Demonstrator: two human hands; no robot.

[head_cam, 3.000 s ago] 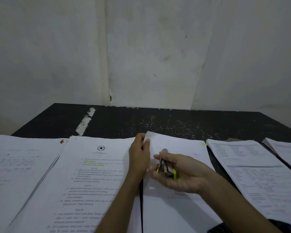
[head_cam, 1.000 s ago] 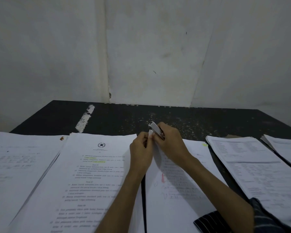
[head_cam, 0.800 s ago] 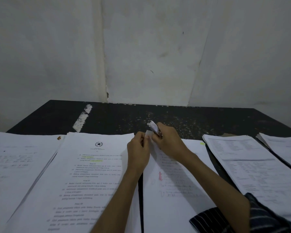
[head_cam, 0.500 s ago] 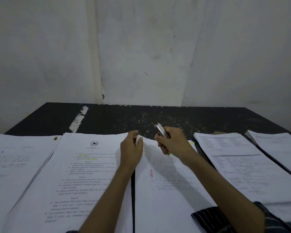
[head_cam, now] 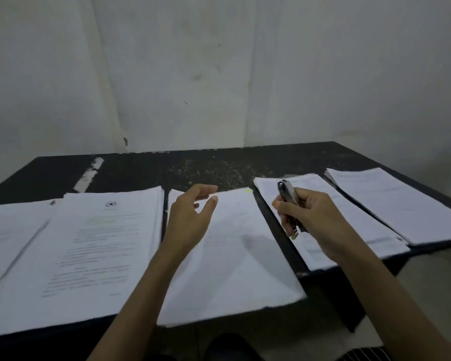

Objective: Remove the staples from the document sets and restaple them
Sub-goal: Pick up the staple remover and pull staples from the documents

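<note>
Stapler [head_cam: 288, 201] gripped in R hand [head_cam: 309, 217]; L hand [head_cam: 189, 220] over doc set [head_cam: 232, 261].

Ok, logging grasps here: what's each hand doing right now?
Left hand: open, holding nothing.
Right hand: gripping the small silver stapler.

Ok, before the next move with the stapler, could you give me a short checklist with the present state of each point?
1. Stapler gripped in right hand: ok.
2. Left hand free: ok, open, holds nothing.
3. Middle document set flat on the table: ok.
4. Its top corner pinched for stapling: not ok, no fingers on it.
5. Staple in that corner: cannot tell.
6. Stapler loaded: cannot tell.
</note>
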